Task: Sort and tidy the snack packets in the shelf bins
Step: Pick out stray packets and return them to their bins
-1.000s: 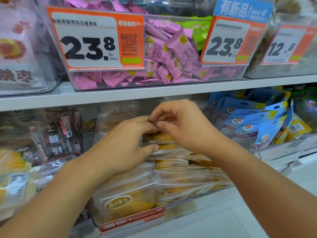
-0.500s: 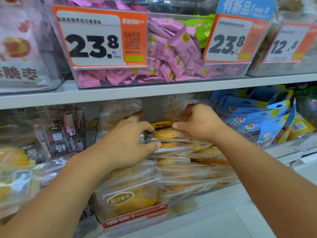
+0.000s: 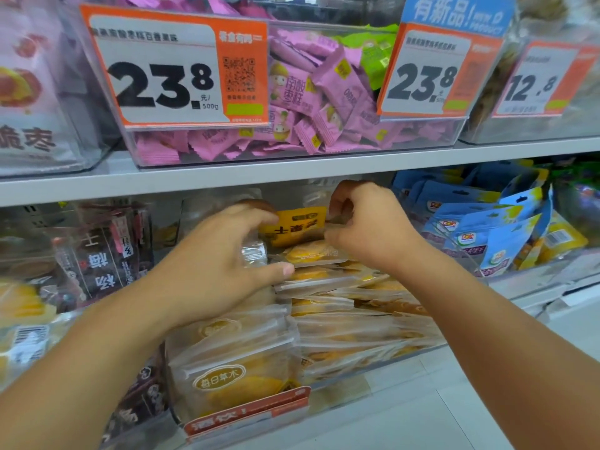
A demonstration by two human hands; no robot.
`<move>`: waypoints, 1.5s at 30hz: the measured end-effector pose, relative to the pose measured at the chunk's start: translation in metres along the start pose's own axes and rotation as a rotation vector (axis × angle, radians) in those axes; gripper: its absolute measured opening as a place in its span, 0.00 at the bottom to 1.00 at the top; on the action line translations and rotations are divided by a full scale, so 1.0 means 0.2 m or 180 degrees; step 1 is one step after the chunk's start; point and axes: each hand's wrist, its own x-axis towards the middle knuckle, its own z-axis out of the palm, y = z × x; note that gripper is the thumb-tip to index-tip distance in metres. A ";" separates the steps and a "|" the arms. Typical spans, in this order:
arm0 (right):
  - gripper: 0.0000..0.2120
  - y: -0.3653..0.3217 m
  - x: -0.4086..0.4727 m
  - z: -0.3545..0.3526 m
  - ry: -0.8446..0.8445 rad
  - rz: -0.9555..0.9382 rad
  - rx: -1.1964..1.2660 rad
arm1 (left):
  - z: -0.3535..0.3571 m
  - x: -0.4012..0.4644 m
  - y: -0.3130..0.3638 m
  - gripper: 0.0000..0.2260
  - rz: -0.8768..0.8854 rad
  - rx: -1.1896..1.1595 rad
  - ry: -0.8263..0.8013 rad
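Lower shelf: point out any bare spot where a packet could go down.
Bare: white shelf ledge before the clear bin, right of its red label. Crowded: the bin's mango packets, dark packets left, blue Dole pouches right.

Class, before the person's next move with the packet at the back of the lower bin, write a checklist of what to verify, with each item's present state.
1. Left hand grips the clear packets: ok.
2. Right hand pinches the yellow-label packet: ok.
3. Yellow-label packet lifted above the stack: ok.
4. Label the right way up: not ok, upside down.
5. Free room behind it: cannot tell.
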 end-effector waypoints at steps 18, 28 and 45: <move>0.11 -0.22 -0.15 -0.19 0.0040 -0.1017 -0.2352 | 0.08 0.05 0.03 0.20 -0.0193 0.0076 0.0256; 0.35 0.03 0.00 -0.11 -0.0684 0.0036 -0.0306 | 0.11 0.08 0.02 0.25 -0.0254 0.0004 -0.0941; 0.18 -0.10 0.18 0.04 -0.1002 -0.0760 -0.1260 | 0.03 0.27 0.05 0.22 -0.0827 0.0598 -0.0523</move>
